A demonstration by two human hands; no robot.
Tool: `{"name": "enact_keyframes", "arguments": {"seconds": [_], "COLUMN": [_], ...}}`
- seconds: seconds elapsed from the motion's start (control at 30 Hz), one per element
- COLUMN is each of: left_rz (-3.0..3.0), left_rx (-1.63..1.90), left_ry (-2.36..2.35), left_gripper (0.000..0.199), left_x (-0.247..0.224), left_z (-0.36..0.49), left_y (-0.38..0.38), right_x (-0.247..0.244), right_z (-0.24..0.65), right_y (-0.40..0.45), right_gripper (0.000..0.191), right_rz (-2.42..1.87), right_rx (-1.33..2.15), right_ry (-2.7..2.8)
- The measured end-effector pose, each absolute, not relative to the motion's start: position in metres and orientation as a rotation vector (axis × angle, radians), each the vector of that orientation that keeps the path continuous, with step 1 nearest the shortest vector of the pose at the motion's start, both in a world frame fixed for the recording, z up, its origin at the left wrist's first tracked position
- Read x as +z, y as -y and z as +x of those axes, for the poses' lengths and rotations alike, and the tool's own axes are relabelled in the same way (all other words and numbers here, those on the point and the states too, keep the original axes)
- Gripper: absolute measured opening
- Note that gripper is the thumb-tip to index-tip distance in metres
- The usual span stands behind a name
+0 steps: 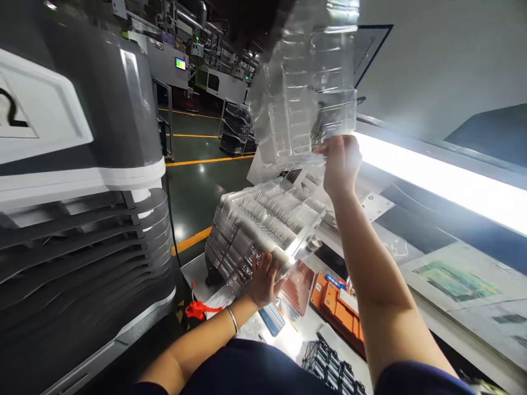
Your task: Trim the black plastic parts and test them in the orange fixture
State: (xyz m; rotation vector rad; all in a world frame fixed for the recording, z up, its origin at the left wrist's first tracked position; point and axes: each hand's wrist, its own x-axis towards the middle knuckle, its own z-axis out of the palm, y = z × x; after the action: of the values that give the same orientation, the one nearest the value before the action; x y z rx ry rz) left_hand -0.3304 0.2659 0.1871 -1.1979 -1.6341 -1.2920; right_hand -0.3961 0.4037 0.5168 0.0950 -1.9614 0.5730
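High in front of me, my right hand (342, 162) pinches the lower edge of a clear plastic tray (296, 99) with moulded pockets. This tray hangs tilted and its upper part is smeared by motion. Below it stands a tall stack of similar clear trays (263, 219) on the bench. My left hand (263, 278), with a bangle at the wrist, rests against the near side of the stack, fingers spread. A gap separates the raised tray from the stack.
Orange fixture (337, 307), black racked parts (329, 365), a blue-edged phone-like object (272, 320) and red cord (200, 310) lie on the bench (251, 329). A large grey machine (82, 219) stands left. A bright tube light (444, 181) runs along the right.
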Motion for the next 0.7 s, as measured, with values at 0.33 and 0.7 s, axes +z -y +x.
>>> {"name": "enact_keyframes", "arguments": {"seconds": [0.33,0.7], "left_rz": [-0.919,-1.365], "left_rx": [-1.703,-1.297], "left_ry": [1.338,1.772], "left_gripper": [0.049,0.026], "left_x": [0.272,0.276], "left_z": [-0.366,-0.373], "left_y": [-0.215,-0.262], "right_x": [0.388,0.283], "right_z": [-0.274,-0.218], "right_y": [-0.359,-0.425], "right_gripper": [0.025,0.048], "right_rz": [0.319,-0.373], "right_rx": [0.094,0.584], "right_ry": [2.721,2.496]}}
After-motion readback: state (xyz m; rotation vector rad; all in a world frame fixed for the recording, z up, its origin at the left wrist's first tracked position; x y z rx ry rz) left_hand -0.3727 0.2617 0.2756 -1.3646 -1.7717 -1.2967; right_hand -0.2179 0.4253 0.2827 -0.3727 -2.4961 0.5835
